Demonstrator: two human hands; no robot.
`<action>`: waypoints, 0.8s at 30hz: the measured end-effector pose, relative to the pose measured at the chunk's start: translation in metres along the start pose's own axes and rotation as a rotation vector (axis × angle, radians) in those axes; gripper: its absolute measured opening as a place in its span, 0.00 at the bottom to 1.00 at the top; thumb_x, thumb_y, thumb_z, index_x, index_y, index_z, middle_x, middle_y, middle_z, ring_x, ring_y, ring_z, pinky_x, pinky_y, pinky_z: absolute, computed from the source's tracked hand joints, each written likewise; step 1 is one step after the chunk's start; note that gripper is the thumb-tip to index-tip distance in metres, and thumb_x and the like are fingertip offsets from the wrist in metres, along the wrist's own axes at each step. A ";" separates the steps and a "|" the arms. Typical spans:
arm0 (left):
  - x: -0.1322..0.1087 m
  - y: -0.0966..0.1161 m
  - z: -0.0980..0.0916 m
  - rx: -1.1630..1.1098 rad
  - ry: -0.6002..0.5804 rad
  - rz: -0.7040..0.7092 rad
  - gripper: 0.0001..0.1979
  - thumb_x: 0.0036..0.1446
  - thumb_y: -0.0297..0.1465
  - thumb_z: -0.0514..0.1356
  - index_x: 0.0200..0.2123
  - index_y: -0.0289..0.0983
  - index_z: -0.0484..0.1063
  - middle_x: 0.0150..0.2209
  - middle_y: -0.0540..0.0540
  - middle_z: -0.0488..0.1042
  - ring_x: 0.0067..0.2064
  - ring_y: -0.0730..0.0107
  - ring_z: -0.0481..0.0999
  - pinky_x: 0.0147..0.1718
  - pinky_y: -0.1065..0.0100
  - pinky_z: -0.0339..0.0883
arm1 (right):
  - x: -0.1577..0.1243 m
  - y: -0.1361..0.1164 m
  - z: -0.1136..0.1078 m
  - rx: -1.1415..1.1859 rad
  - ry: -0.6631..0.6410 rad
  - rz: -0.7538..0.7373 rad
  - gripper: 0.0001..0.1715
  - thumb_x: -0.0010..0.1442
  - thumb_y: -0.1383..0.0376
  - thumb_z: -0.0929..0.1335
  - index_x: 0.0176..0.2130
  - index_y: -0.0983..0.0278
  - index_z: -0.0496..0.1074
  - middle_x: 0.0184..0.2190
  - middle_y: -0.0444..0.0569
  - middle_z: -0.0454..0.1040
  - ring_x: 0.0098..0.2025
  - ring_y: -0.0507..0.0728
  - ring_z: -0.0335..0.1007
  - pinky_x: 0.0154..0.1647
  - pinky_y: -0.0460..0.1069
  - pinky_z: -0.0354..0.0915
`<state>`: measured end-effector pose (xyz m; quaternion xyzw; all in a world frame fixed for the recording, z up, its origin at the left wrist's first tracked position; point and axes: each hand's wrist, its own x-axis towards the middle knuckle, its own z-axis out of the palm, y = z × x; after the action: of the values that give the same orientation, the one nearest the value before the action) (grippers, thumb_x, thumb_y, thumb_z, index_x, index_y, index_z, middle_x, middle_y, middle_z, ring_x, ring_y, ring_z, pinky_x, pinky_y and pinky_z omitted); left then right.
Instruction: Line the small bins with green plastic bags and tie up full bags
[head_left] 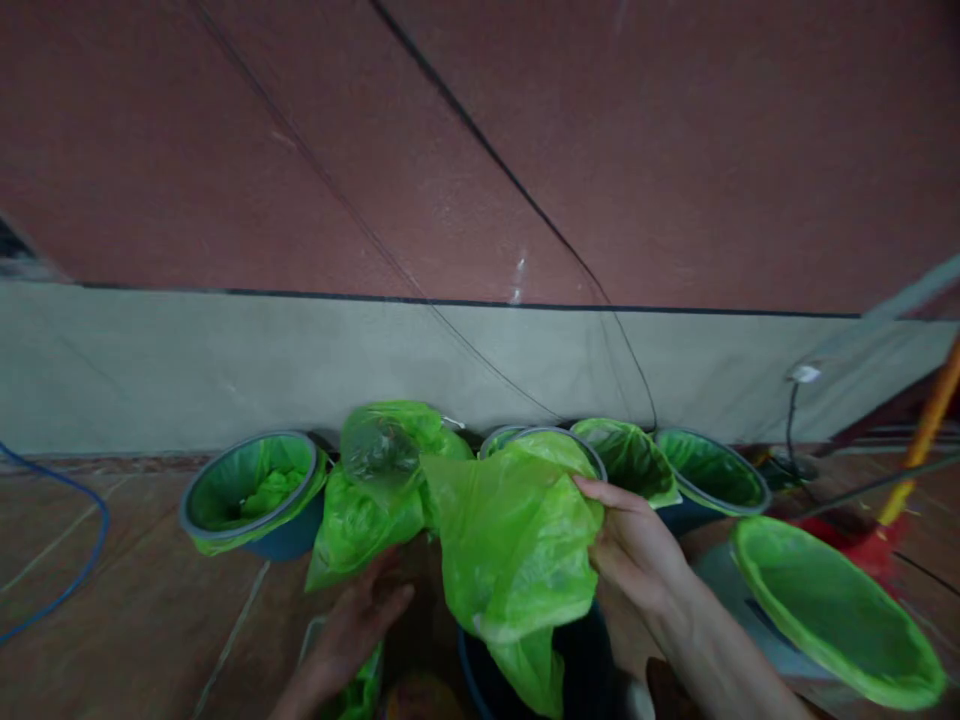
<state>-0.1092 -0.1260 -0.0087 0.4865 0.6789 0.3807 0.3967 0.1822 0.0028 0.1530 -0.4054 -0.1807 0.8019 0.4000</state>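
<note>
My right hand (637, 545) pinches the side of a thin green plastic bag (517, 540) between thumb and fingers. The crumpled bag hangs down, its lower end at the mouth of a dark blue bin (480, 680) below. My left hand (360, 615), slightly blurred, is apart from the bag, to its left. Its fingers are loosely apart with nothing in them. Close to it lie filled green bags (367, 510) against the wall and another green bag (364, 690) low down, partly hidden by the forearm.
Green-lined bins stand at the left (255, 490) and the back right (712, 480). A pale bin (757, 620) with a green liner is at lower right, near a red broom (862, 545) with a yellow handle. A blue hose (94, 550) curves on the tiled floor; cables hang along the wall.
</note>
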 end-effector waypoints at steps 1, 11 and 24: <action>-0.010 0.029 0.007 0.014 -0.002 0.081 0.39 0.56 0.48 0.61 0.67 0.39 0.60 0.66 0.35 0.67 0.65 0.49 0.68 0.63 0.47 0.63 | -0.006 -0.004 0.004 0.022 -0.020 -0.020 0.12 0.55 0.68 0.69 0.40 0.67 0.78 0.39 0.52 0.84 0.41 0.58 0.81 0.48 0.52 0.74; -0.063 0.185 0.096 -0.012 0.132 0.275 0.25 0.58 0.36 0.55 0.56 0.34 0.73 0.52 0.40 0.81 0.52 0.55 0.79 0.53 0.58 0.72 | -0.077 -0.031 0.010 -0.126 -0.164 -0.335 0.19 0.55 0.57 0.68 0.46 0.60 0.70 0.45 0.52 0.80 0.47 0.60 0.77 0.44 0.55 0.72; -0.105 0.267 0.071 0.422 0.245 0.384 0.19 0.59 0.29 0.50 0.47 0.37 0.78 0.40 0.44 0.84 0.40 0.63 0.81 0.41 0.67 0.69 | -0.128 0.039 -0.021 -1.139 0.007 -1.136 0.41 0.48 0.78 0.65 0.61 0.64 0.66 0.57 0.56 0.71 0.61 0.61 0.66 0.66 0.58 0.60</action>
<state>0.0736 -0.1548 0.2217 0.6278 0.6815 0.3553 0.1232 0.2250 -0.1228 0.1815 -0.3956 -0.7392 0.2594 0.4793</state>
